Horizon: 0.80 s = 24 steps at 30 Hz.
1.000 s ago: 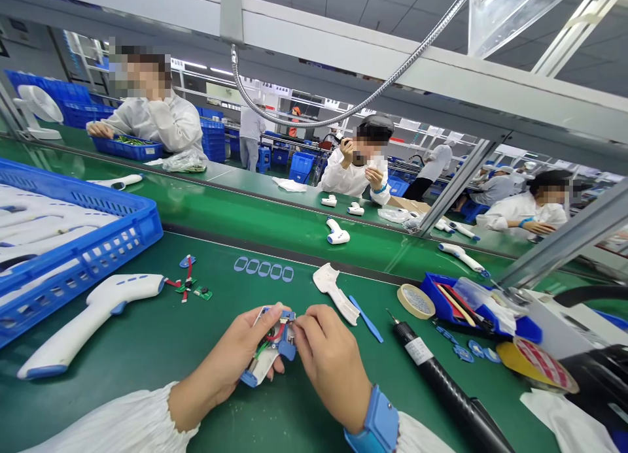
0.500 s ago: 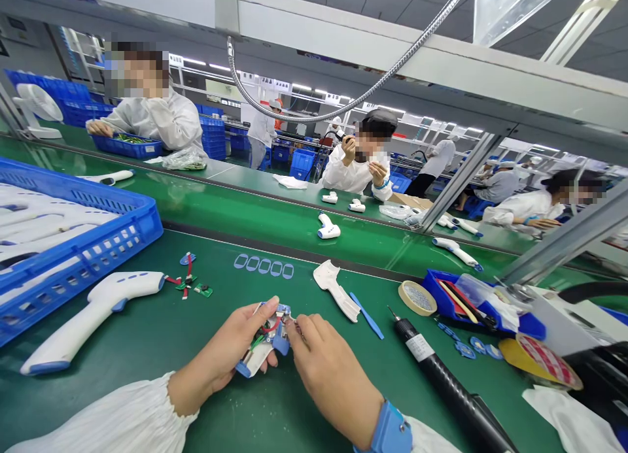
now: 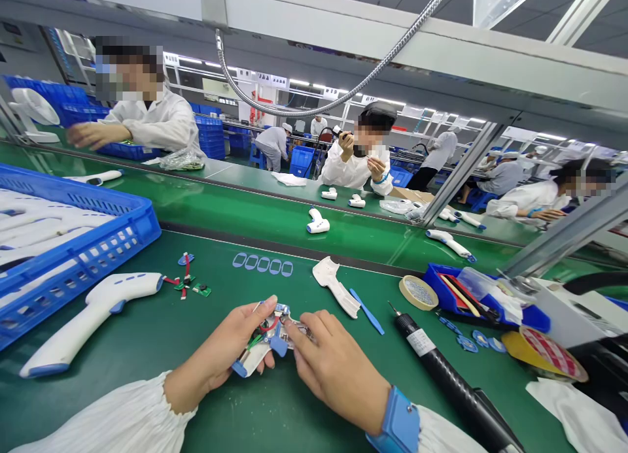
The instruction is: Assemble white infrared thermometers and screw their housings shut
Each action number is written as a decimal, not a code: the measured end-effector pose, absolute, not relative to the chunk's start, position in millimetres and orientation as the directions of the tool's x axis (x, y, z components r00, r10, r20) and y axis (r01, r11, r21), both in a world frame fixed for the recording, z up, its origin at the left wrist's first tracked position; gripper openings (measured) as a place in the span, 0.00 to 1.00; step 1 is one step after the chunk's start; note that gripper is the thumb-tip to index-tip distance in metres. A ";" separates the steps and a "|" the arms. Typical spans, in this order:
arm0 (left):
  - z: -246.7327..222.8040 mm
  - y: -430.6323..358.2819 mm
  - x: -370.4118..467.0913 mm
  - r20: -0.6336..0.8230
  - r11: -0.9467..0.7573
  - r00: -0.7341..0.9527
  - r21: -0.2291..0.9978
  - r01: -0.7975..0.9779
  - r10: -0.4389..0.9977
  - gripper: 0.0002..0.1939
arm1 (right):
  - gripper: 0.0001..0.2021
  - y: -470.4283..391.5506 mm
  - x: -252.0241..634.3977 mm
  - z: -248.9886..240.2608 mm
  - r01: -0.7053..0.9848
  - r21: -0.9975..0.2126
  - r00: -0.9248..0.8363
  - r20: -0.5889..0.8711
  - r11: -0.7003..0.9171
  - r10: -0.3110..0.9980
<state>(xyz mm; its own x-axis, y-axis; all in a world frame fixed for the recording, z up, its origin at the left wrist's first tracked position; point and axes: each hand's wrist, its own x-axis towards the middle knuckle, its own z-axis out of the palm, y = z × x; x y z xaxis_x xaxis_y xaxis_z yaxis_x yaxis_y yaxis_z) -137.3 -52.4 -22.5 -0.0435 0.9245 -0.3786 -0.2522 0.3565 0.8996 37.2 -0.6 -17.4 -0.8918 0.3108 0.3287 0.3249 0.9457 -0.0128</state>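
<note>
Thermometer half-shell (image 3: 259, 348) sits in your left hand (image 3: 223, 355), fingers wrapped round it, long axis slanting up-right above surface (image 3: 147, 335). Your right hand (image 3: 333, 368) pinches wiring at its upper end.

A blue crate (image 3: 73, 257) of white shells sits far left, a finished white thermometer (image 3: 83, 319) near it, and a black electric screwdriver (image 3: 451, 384) lies right beside a tape roll (image 3: 418, 292).

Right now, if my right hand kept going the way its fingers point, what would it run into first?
Your right hand points up and left, fingertips already at the open half-shell your left hand holds. That comes first; beyond it, probably bare mat.
</note>
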 end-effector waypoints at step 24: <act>-11.6 -57.2 -133.1 -0.312 0.292 -0.049 0.926 -0.241 0.949 0.22 | 0.06 2.4 20.2 -8.4 0.315 -0.570 -0.689 0.413 0.759 0.596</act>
<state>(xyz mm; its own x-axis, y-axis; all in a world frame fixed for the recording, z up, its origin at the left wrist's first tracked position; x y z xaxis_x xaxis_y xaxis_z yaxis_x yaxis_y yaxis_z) -133.1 -57.2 -11.6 -0.0495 0.9488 -0.3120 -0.2411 0.2918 0.9256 20.2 2.4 -8.4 -0.6885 0.5962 0.4129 0.3150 0.7587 -0.5703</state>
